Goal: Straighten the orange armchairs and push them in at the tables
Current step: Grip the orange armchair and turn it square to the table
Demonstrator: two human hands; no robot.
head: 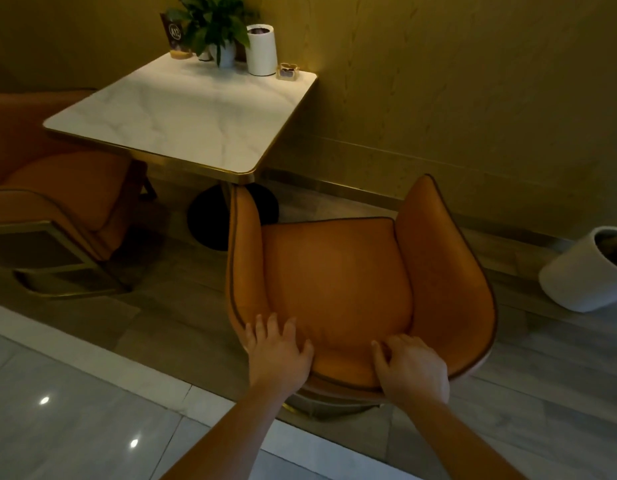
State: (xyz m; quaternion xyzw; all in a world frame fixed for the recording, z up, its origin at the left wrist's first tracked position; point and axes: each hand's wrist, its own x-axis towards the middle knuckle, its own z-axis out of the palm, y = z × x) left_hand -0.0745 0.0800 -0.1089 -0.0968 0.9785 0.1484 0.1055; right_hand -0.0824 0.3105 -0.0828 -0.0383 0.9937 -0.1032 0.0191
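An orange armchair (338, 271) stands in front of me, its seat facing the white marble table (182, 112). It sits to the right of the table, with only its left arm tip near the table's corner. My left hand (277, 351) grips the top of its backrest on the left, fingers over the rim. On the right side of the same backrest, my right hand (411, 368) holds on with curled fingers. A second orange armchair (68, 195) stands at the table's left side, partly under the tabletop.
On the table's far edge stand a potted plant (213, 26), a white cylinder holder (262, 50), a number sign (175, 36) and a small glass dish (288, 71). A white floor pot (591, 271) sits at the right by the wall. The table's black round base (210, 216) lies left of the chair.
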